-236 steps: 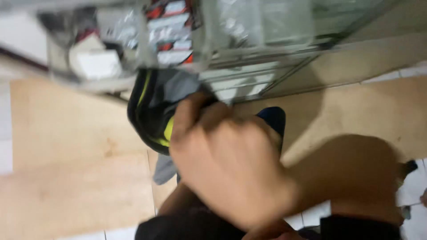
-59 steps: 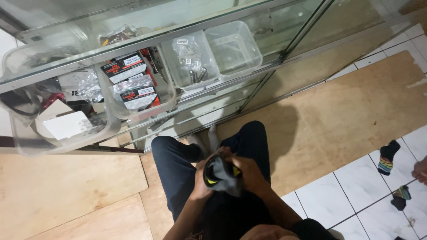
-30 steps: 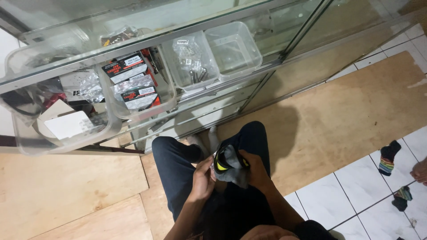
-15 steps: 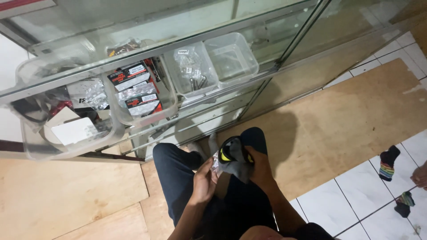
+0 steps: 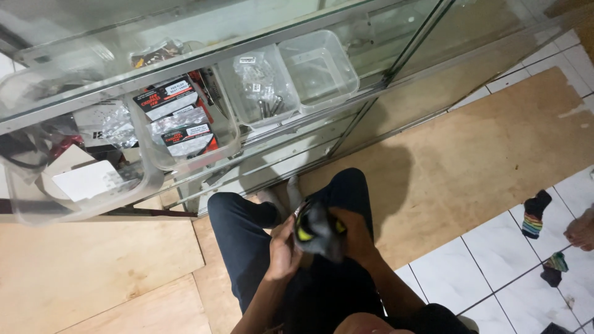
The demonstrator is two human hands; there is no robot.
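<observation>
Both hands hold a dark grey sock with yellow and black trim (image 5: 317, 230) above my lap. My left hand (image 5: 283, 248) grips its left side and my right hand (image 5: 354, 234) grips its right side. I am seated or crouched in dark trousers (image 5: 241, 229) on a wooden board, and my grey-socked feet (image 5: 286, 196) point toward a glass display cabinet (image 5: 383, 55). The fingers are partly hidden behind the sock.
The cabinet shelf holds clear plastic tubs (image 5: 318, 68) with bagged parts and red-and-black packets (image 5: 179, 117). Wooden boards (image 5: 489, 154) cover the floor beside white tiles (image 5: 507, 272). A striped sock (image 5: 535, 213) and another sock (image 5: 552, 268) lie on the tiles, beside another person's bare foot (image 5: 583, 230).
The hands have kept working the sock over the lap, shifting it slightly up and toward the cabinet. Much earlier the sock was held up close to the camera.
</observation>
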